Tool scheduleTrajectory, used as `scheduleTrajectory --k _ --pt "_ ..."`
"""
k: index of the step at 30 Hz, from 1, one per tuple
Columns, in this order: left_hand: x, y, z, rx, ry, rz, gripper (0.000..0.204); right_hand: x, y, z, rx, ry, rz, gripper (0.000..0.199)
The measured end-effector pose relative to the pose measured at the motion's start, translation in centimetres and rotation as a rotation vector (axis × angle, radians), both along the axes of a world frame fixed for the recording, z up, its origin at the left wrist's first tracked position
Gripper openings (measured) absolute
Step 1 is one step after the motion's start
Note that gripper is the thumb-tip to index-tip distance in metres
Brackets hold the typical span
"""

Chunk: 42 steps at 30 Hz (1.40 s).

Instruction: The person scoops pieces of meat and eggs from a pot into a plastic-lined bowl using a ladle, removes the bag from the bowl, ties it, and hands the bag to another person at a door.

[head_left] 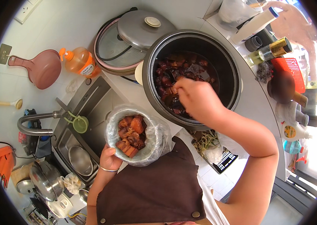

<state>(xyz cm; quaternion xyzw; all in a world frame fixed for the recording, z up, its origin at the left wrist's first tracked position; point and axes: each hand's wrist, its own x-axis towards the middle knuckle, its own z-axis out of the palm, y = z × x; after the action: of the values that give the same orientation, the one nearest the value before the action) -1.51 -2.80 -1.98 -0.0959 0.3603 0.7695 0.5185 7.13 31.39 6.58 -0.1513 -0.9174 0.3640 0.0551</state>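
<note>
My left hand (110,159) grips the near left side of a bowl (149,144) lined with a clear plastic bag. Chunks of reddish-brown braised meat (131,135) lie inside it. My right hand (197,95) is closed and reaches over the near part of a large dark pot (226,63). Whatever it holds is hidden by the fingers and the dark contents. Pieces of dark braised meat (188,67) sit in brown liquid at the pot's bottom. The bowl is held lower left of the pot, in front of a brown apron (151,187).
A metal lid (137,28) leans behind the pot. To the left are a steel sink (94,108), a faucet (34,131), an orange soap bottle (81,62) and a hanging pan (46,69). Bottles and a red basket (292,71) line the right. A black crate (226,161) stands below.
</note>
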Motion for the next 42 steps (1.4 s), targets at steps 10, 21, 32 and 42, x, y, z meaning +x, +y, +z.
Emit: scheduleTrajectory --k 10,21,32,42 --pt "-0.2 0.4 0.6 -0.001 0.039 0.033 0.083 4.4 5.0 0.4 -1.009 -0.035 -0.558 0.023" --pt "-0.1 0.1 -0.1 0.000 0.025 0.013 0.084 6.8 4.2 1.9 -0.686 -0.051 -0.500 0.025" --pt "-0.1 0.0 0.1 -0.030 0.064 0.005 0.086 9.1 3.2 6.9 0.115 0.076 -0.121 0.053" --pt "-0.3 1.0 0.2 -0.023 0.051 0.003 0.086 10.1 2.5 7.5 0.180 0.036 0.090 0.045"
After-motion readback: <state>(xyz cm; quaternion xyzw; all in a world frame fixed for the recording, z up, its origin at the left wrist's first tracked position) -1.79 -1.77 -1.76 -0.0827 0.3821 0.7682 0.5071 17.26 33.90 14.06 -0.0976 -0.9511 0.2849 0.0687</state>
